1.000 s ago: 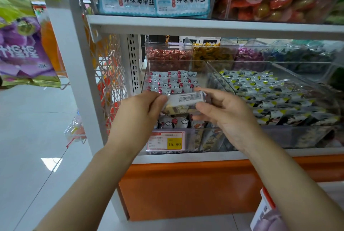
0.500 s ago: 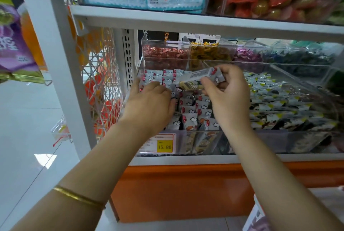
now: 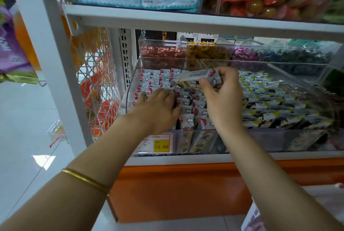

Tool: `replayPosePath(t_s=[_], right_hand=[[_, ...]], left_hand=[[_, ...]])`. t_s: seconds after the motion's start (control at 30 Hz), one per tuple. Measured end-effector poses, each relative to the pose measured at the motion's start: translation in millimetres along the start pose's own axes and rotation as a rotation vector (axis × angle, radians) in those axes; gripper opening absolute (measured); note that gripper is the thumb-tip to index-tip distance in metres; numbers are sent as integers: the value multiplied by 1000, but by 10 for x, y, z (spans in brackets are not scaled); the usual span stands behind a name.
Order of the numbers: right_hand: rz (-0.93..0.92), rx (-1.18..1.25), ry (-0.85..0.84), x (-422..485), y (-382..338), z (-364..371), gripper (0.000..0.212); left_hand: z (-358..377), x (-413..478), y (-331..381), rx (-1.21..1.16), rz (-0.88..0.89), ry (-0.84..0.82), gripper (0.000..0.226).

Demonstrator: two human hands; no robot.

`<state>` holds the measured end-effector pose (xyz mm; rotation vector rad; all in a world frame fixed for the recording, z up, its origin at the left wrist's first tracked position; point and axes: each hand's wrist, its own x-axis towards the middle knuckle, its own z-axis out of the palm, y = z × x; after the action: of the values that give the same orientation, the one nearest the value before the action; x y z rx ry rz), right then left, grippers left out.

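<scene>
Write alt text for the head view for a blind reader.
The right hand pinches a few small snack packets above a clear bin of similar red-and-white packets on a shop shelf; the left hand rests on the packets in it.

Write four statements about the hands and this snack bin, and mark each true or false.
1. The right hand pinches a snack packet above the clear bin. True.
2. The left hand hangs outside the bin. False: it lies on the packets inside it.
3. A gold bangle sits on the left forearm. True.
4. The price label reads 25.80. False: it reads 15.80.
</scene>
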<state>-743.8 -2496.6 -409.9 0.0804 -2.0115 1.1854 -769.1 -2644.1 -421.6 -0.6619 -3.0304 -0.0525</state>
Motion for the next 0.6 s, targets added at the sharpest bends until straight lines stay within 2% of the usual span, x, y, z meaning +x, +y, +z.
replayPosePath(t_s=[0.13, 0.4, 0.5, 0.6], right_hand=[[17, -4, -8, 0, 13, 2, 28], [-16, -25, -5, 13, 22, 12, 30], [-49, -36, -85, 80, -4, 48, 26], [-128, -195, -248, 224, -11, 150, 24]], left_hand=[[9, 6, 13, -6, 3, -29, 58], [-51, -221, 76, 3, -35, 65, 51], [-21, -292, 83, 1, -20, 92, 45], [12, -351, 57, -12, -6, 142, 44]])
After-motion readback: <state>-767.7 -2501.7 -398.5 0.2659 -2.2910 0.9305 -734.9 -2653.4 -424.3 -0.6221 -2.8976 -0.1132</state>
